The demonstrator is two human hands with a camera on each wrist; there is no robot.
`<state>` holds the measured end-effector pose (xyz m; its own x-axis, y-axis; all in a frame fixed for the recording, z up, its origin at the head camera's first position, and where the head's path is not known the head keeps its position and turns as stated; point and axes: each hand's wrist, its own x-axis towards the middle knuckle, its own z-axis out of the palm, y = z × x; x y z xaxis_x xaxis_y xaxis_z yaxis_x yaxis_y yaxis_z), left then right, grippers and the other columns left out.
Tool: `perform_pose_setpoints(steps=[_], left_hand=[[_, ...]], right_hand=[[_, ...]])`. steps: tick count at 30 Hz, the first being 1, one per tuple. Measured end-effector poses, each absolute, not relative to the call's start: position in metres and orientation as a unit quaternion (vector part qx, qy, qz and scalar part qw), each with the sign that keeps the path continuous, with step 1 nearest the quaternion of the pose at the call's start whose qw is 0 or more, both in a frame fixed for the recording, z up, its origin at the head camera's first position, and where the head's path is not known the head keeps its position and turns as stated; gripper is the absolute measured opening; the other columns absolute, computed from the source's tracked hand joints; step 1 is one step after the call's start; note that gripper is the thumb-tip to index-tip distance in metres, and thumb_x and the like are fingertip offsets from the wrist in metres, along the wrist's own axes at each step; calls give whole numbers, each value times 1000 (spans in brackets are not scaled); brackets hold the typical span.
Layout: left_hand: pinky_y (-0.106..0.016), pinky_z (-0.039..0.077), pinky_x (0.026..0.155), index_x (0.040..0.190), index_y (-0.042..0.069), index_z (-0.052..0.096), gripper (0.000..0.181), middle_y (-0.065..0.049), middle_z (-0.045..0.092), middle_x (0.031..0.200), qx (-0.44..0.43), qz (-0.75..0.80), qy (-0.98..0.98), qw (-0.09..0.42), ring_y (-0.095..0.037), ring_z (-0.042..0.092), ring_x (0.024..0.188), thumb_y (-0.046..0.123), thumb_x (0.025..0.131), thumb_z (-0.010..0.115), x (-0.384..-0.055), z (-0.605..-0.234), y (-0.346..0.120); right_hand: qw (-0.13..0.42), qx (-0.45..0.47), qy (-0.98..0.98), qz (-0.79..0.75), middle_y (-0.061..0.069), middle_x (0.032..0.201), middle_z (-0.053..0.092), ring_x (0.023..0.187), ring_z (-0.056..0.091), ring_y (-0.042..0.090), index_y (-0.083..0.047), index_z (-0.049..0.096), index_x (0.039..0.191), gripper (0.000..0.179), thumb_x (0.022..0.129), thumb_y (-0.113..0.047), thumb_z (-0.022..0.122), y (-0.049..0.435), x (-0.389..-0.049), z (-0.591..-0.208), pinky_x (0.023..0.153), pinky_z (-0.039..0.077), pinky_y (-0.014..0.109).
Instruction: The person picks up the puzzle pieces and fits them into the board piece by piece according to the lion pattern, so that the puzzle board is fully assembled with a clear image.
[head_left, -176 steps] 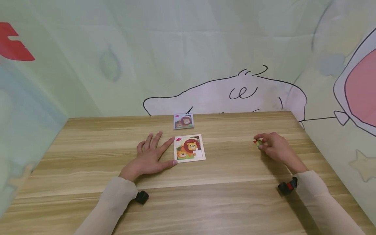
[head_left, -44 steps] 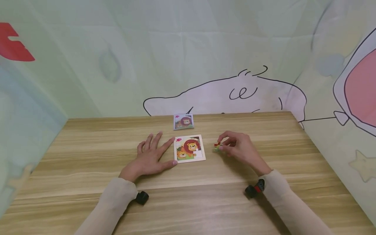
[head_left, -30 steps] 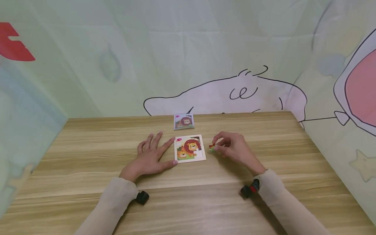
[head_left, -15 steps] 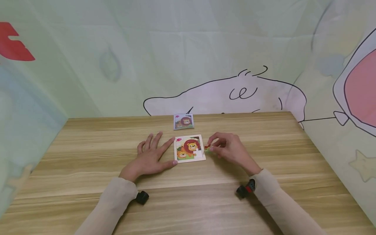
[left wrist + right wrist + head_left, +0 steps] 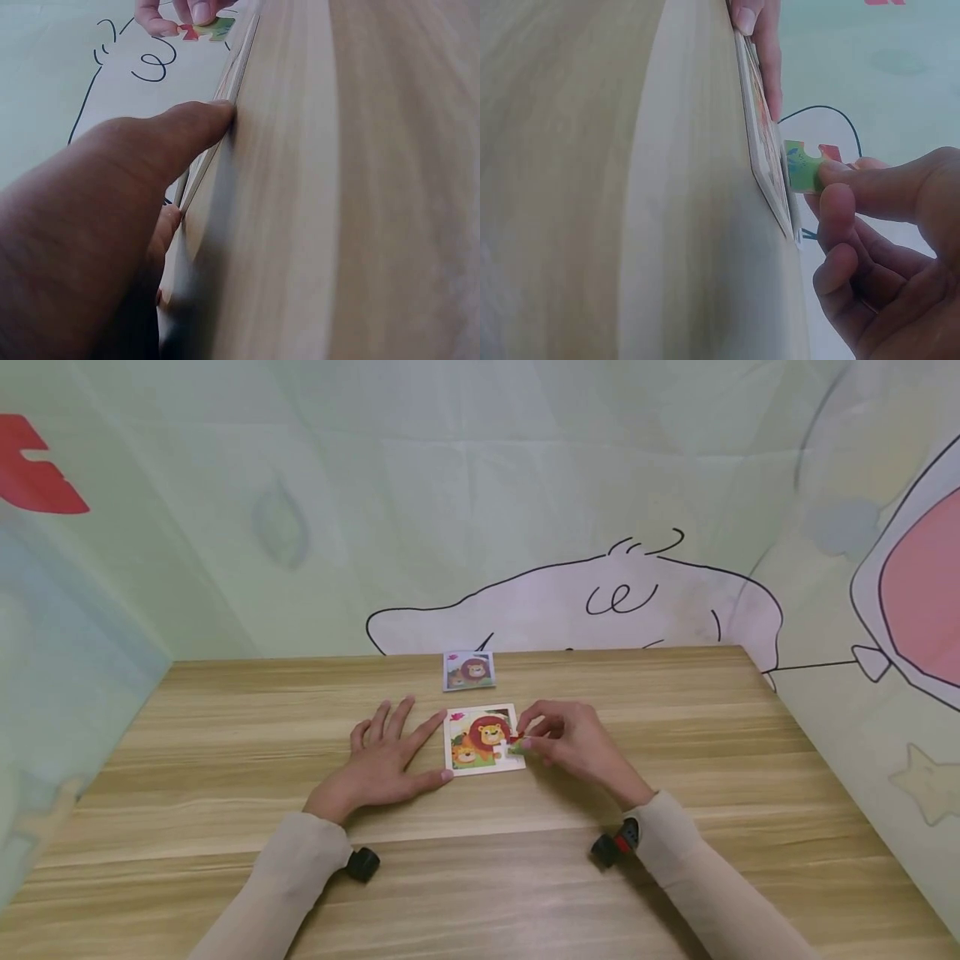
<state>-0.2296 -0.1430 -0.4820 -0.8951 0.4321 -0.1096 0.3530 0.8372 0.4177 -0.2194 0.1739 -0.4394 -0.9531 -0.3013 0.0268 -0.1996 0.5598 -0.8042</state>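
Observation:
A square lion jigsaw puzzle point(image 5: 472, 747) in a pale frame lies flat on the wooden table. Its lower right corner shows a white gap. My left hand point(image 5: 386, 764) rests spread on the table, with thumb and index fingertips touching the frame's left edge. My right hand point(image 5: 573, 739) pinches a green and red puzzle piece point(image 5: 804, 169) between thumb and fingers. In the head view that piece is over the right side of the frame, beside the gap. The right wrist view shows it held tilted, just above the puzzle's surface.
Behind the puzzle lies a small picture card point(image 5: 468, 671) with the same lion scene. The wooden table point(image 5: 480, 877) ends at a printed cloth backdrop point(image 5: 480, 510). A black wrist camera point(image 5: 363, 864) sits by the left sleeve.
My right hand has carried the puzzle piece leftward from the table's right side to over the puzzle's right edge. My left hand has stayed in place.

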Motion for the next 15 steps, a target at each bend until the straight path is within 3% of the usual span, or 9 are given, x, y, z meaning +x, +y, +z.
perform_pose_setpoints(steps=[15], left_hand=[[-77, 0, 124, 172, 36, 23, 96, -17, -3, 183, 206, 199, 953, 101, -52, -9, 166, 78, 94, 59, -229, -481, -142]], right_hand=[[69, -148, 882, -442, 10, 102, 82, 66, 69, 13, -17, 77, 103, 9, 97, -11, 80, 161, -218, -445, 61, 59, 30]])
